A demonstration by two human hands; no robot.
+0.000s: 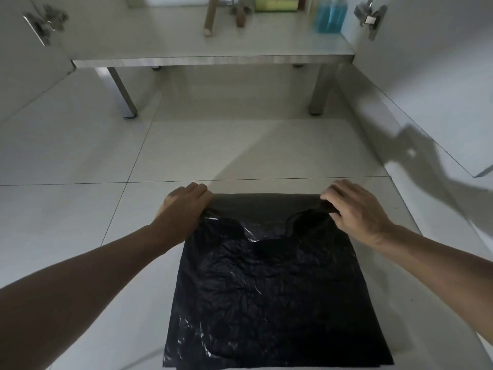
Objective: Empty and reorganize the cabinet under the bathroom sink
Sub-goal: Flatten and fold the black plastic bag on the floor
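A black plastic bag (272, 289) lies flat on the pale tiled floor in front of me. My left hand (184, 206) grips its far left handle, fingers curled over the edge. My right hand (354, 209) pinches the far right handle between thumb and fingers. Beyond the bag, the open cabinet floor (213, 49) stands on short metal legs. On it I see a blue liquid bottle (330, 14), a brown-handled brush (241, 18), a pale wooden stick (210, 20) and a yellow-green sponge pack (276, 2).
Both cabinet doors hang open, the left door (29, 57) and the right door (426, 76), each with a metal hinge. The right door's lower edge reaches close to my right hand. Bare floor tiles (240, 150) lie between the bag and the cabinet.
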